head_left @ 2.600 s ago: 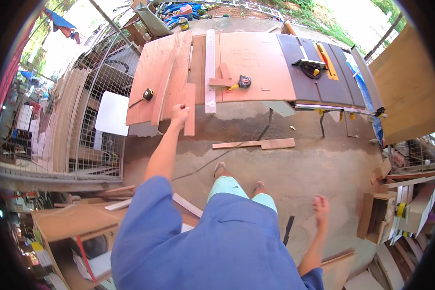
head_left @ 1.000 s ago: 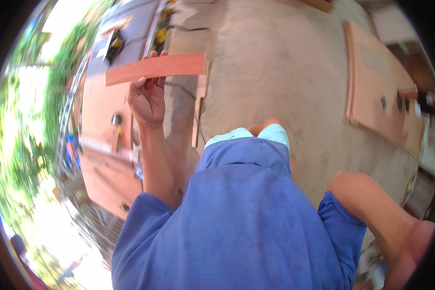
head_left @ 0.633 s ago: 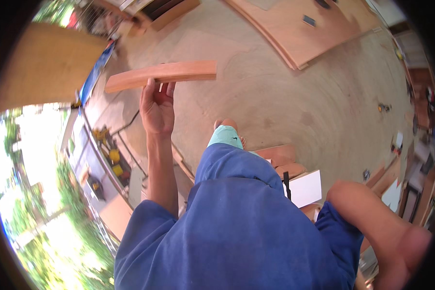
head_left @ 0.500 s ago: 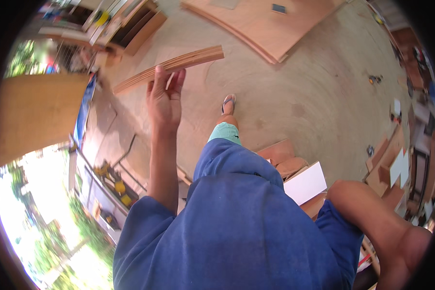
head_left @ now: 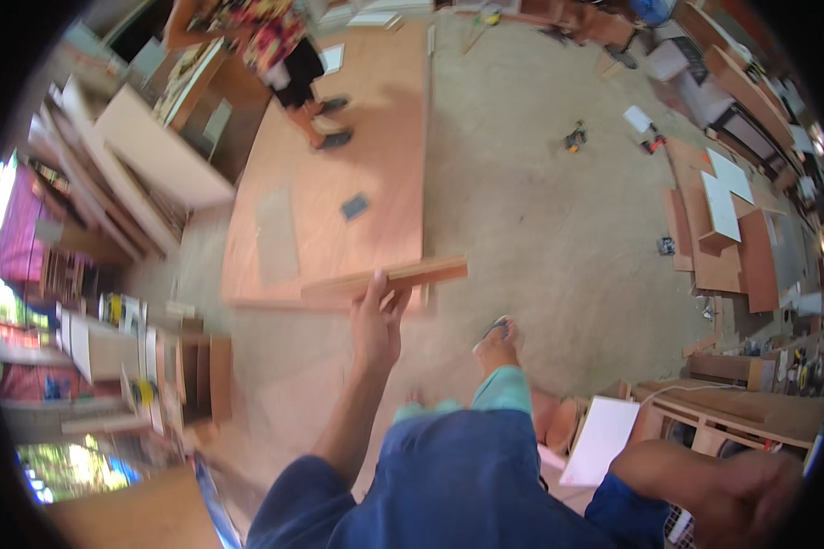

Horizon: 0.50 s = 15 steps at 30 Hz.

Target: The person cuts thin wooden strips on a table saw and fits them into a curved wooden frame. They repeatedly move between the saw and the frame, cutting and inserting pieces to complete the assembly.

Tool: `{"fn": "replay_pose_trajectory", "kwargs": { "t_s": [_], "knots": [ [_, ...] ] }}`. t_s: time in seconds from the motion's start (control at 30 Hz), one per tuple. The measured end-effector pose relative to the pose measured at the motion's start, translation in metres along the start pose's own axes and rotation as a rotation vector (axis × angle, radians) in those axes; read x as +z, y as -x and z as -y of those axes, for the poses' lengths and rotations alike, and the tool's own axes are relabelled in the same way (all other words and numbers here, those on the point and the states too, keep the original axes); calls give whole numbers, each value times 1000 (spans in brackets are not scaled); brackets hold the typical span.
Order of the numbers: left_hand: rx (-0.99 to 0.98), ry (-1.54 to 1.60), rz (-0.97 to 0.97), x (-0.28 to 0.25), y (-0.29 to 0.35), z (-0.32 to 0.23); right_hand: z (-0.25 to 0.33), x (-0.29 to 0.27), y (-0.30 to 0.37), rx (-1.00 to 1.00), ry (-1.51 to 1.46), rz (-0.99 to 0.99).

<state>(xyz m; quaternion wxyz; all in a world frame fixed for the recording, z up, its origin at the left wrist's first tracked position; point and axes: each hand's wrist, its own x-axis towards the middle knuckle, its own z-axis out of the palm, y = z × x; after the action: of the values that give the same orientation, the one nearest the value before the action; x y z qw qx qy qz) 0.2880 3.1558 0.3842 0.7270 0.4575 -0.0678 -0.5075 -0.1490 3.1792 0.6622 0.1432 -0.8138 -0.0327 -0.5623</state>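
My left hand (head_left: 376,328) is closed around a bundle of narrow wooden strips (head_left: 432,271), held out level in front of me above the floor. Thumb and fingers grip it near its middle, and the strips reach out to both sides. Beyond the bundle a large reddish plywood sheet (head_left: 330,247) lies on the floor. On that sheet rest a small dark block (head_left: 354,207) and a pale rectangular panel (head_left: 276,236). My right hand (head_left: 762,494) is at the lower right with the arm bent, blurred and holding nothing I can make out.
A person (head_left: 288,78) stands on the far part of the plywood. Leaning boards (head_left: 156,156) and a wooden cabinet (head_left: 201,375) line the left. Cordless drills (head_left: 575,137) and wood pieces lie to the right. A white board (head_left: 601,439) is near my right side.
My view has swung left, bringing the whole plywood sheet and another person into sight. My left hand still carries the strips. My legs have shifted in a step.
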Motion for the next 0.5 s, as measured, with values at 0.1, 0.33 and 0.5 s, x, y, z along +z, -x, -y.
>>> {"fn": "replay_pose_trajectory", "kwargs": {
  "t_s": [0.1,0.33,0.5],
  "knots": [
    [-96,-20,31,90,-81,62,-72,-58,74,201,463,-296],
    [-144,-6,-58,266,-250,130,-387,-140,188,1422,327,-634],
    [-1,14,-57,400,-353,120,-564,-169,247,1549,164,-443]
  ]
}}
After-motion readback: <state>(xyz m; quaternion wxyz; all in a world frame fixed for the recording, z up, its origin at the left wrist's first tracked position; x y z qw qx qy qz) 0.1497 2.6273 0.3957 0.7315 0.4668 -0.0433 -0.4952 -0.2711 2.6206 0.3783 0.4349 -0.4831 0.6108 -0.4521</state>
